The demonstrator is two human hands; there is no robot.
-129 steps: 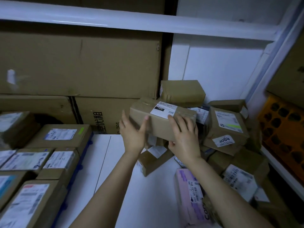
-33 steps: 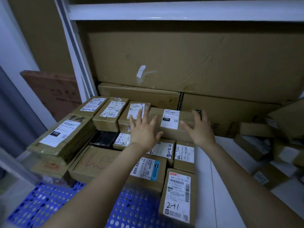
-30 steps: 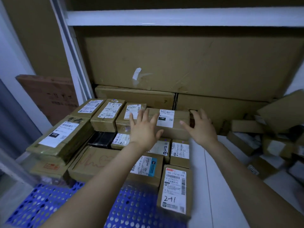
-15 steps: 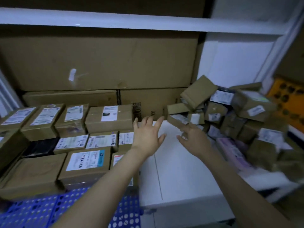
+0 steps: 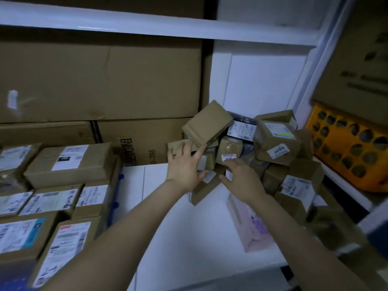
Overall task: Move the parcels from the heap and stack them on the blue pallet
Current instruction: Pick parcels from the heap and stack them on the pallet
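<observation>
Well left of the heap (image 5: 273,148), the long parcel (image 5: 69,162) lies label-up, its long axis crosswise. The left hand (image 5: 184,164) and right hand (image 5: 241,177), spread and empty, have now reached the heap's front.

Bare white tabletop (image 5: 168,227) between parcel stacks (image 5: 69,164)

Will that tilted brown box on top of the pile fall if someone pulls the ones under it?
Probably it would slide or tip: the tilted box leans on smaller loose parcels. It looks stiff; its corners are square. Perhaps light, but weight does not show.
</observation>
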